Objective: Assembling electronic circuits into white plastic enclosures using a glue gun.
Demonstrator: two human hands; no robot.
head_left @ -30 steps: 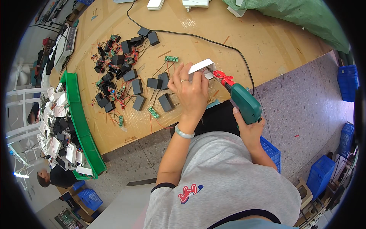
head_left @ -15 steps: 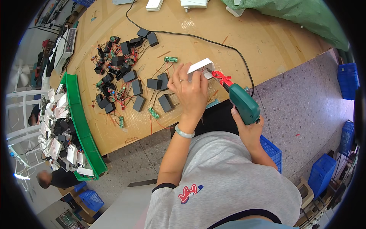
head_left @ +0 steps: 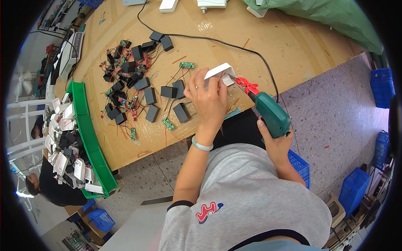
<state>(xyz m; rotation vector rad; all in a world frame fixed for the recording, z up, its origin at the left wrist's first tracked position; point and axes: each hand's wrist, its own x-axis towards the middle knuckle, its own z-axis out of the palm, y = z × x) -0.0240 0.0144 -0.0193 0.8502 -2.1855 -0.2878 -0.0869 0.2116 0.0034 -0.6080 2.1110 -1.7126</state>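
My left hand (head_left: 208,99), with a ring and a pale bangle, is closed around a small white plastic casing (head_left: 219,70) near the table's front edge. Thin wires show inside the casing. In my right hand (head_left: 277,147) is a green pistol-shaped power tool (head_left: 273,114), its slim metal front bound in red wrapping (head_left: 248,85). The tool's tip reaches the casing's open right end; whether it touches anything inside is too small to tell. Just left of my left hand lie black rectangular blocks (head_left: 181,112) and small green circuit boards (head_left: 168,123) on wires.
A heap of black blocks and red wires (head_left: 130,67) covers the table's (head_left: 226,25) left part. Beyond it stands a green bin (head_left: 90,138) filled with white casings. A black cable (head_left: 209,38) crosses the tabletop. Blue crates (head_left: 354,187) stand on the floor; a person (head_left: 63,184) is at the left.
My right hand and the green tool have shifted slightly right, the tip drawing back a little. The person at the left has moved further into view, nearer the green bin.
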